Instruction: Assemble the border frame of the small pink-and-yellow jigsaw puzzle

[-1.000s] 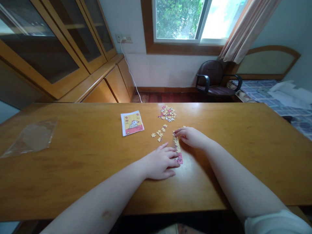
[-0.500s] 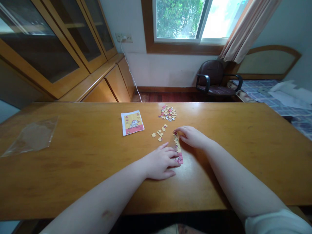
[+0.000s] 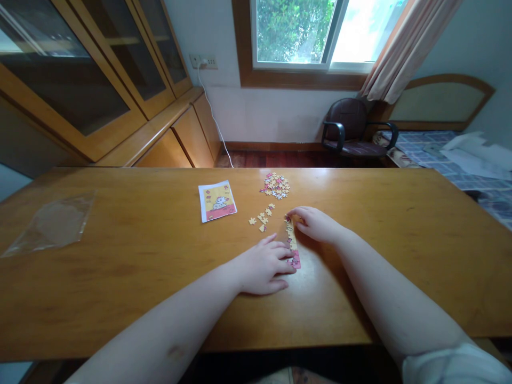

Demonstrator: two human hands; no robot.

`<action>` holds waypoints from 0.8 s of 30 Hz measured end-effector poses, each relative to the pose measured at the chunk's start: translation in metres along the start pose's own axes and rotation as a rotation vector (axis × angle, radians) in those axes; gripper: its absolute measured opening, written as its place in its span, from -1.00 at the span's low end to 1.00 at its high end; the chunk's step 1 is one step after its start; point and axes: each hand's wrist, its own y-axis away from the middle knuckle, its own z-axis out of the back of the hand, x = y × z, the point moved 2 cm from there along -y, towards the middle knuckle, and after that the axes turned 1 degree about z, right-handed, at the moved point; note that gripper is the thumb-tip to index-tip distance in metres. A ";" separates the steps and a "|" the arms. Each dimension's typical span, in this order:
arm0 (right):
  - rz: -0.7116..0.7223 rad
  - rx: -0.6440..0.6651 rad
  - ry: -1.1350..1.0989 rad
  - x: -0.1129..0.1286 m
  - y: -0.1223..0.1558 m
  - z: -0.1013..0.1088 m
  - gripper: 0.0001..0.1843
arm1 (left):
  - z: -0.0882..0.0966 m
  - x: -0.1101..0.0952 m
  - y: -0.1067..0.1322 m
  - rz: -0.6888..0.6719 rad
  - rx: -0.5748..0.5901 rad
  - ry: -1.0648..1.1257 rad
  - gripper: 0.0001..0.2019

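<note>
A narrow strip of joined jigsaw pieces (image 3: 292, 242), yellow with a pink lower end, lies on the wooden table (image 3: 120, 266). My left hand (image 3: 262, 265) rests flat beside it, fingers stretched out with the tips on the strip's lower end. My right hand (image 3: 316, 224) is curled at the strip's upper end, fingertips pinched on a piece there. A few loose pieces (image 3: 261, 217) lie just left of the strip. A pile of loose pieces (image 3: 275, 185) sits farther back. A small reference picture card (image 3: 217, 201) lies to the left of the pieces.
A clear plastic bag (image 3: 54, 224) lies at the table's far left. Beyond the table stand wooden glass-door cabinets (image 3: 92, 69), a dark office chair (image 3: 352, 130) under the window, and a bed (image 3: 460, 160) at the right.
My right hand has shifted very slightly at the strip's upper end. My left hand stays put.
</note>
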 end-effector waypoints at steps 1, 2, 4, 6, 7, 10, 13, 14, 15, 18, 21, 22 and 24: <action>-0.004 -0.001 -0.001 0.000 0.000 0.000 -0.60 | 0.000 0.000 0.000 0.000 0.000 0.001 -0.62; -0.008 -0.002 -0.002 0.000 0.000 0.000 -0.60 | 0.000 0.000 0.000 0.000 0.001 0.004 -0.62; -0.018 -0.003 -0.006 0.000 0.001 0.000 -0.60 | 0.000 0.000 0.000 0.002 0.002 0.012 -0.63; -0.031 -0.004 -0.011 0.001 0.001 0.001 -0.60 | 0.000 0.000 0.000 0.004 0.001 0.020 -0.63; -0.039 -0.006 -0.014 0.001 0.001 0.000 -0.60 | 0.000 0.000 0.000 0.005 0.001 0.022 -0.63; -0.054 -0.016 -0.028 0.000 0.001 0.000 -0.59 | 0.000 0.000 0.000 0.005 0.002 0.022 -0.62; -0.059 -0.019 -0.035 0.000 0.001 0.000 -0.60 | 0.000 0.000 0.000 0.005 0.000 0.025 -0.62; -0.061 -0.016 -0.036 0.000 0.001 0.000 -0.60 | 0.000 0.000 0.000 0.006 -0.002 0.027 -0.62; -0.063 -0.013 -0.036 -0.001 0.001 0.000 -0.60 | 0.000 0.000 0.000 0.008 -0.003 0.031 -0.62; -0.074 -0.015 -0.046 -0.001 0.001 0.000 -0.60 | 0.001 0.001 0.000 0.011 -0.002 0.051 -0.62; -0.089 -0.024 -0.069 -0.001 0.001 0.001 -0.59 | 0.002 0.002 0.000 0.011 -0.003 0.080 -0.63; -0.092 -0.027 -0.073 -0.001 0.001 0.000 -0.59 | 0.002 0.002 0.000 0.014 -0.005 0.092 -0.63; -0.095 -0.042 -0.071 -0.002 0.001 0.000 -0.58 | 0.004 0.002 0.000 0.022 -0.009 0.121 -0.62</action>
